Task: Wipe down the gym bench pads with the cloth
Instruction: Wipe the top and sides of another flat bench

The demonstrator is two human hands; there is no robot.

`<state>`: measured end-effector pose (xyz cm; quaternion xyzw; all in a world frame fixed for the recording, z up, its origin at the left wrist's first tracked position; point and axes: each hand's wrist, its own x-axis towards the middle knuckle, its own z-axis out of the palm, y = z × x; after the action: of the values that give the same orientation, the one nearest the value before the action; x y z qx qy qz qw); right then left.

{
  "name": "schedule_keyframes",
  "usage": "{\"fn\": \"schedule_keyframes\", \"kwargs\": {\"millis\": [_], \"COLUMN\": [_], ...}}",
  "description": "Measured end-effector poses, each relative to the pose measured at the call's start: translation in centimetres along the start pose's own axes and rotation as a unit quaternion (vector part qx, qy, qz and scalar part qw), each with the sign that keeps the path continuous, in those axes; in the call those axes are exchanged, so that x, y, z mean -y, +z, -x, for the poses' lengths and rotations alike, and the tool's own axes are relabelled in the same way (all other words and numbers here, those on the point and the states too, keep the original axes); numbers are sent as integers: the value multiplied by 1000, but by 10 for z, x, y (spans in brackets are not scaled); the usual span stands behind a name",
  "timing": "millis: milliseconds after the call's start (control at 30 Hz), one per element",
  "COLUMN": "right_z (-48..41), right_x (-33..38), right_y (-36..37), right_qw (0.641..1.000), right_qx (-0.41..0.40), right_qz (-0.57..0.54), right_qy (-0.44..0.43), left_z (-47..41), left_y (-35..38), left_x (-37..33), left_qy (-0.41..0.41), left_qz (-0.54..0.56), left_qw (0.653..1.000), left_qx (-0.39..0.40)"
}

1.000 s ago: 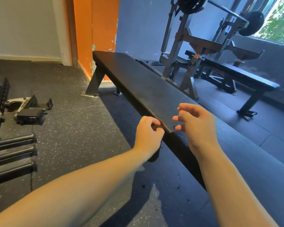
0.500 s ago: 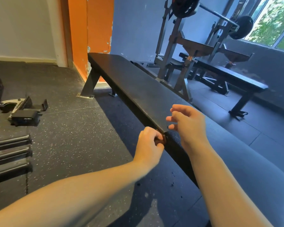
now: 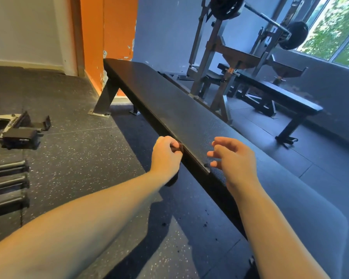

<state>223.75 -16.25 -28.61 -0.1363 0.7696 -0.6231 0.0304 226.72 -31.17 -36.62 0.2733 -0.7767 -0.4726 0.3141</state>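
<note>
A long black bench pad (image 3: 169,101) runs from the orange pillar toward me. It meets a nearer grey-black pad (image 3: 290,198) at a seam. My left hand (image 3: 165,158) is curled round a dark cloth (image 3: 178,148) and holds it against the long pad's left side edge, just beyond the seam. Most of the cloth is hidden inside the fist. My right hand (image 3: 234,160) hovers just over the pad top near the seam, fingers loosely spread, holding nothing.
A second flat bench (image 3: 280,95) and a steel rack (image 3: 216,63) with a loaded barbell (image 3: 294,35) stand to the right. On the rubber floor at left lie a metal attachment (image 3: 18,133) and several dark bars (image 3: 6,184).
My left hand has slid the cloth a little farther along the pad's side edge, away from the seam. My right hand keeps hovering over the pad.
</note>
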Motion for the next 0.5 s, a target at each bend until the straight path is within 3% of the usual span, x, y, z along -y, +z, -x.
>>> {"fn": "schedule_keyframes", "kwargs": {"millis": [133, 367, 500], "right_z": [0, 2, 3], "right_x": [4, 13, 18], "right_y": [-2, 16, 14], "right_qw": [1000, 1000, 999], "right_qx": [-1, 15, 26], "right_qz": [-5, -8, -14], "right_qy": [-5, -22, -30], "left_z": [33, 81, 46], "left_y": [9, 20, 8], "left_x": [-7, -10, -6], "left_qy": [4, 8, -16], "left_qz": [11, 29, 27], "left_qw": [1000, 994, 998], "left_qx": [8, 101, 45]}}
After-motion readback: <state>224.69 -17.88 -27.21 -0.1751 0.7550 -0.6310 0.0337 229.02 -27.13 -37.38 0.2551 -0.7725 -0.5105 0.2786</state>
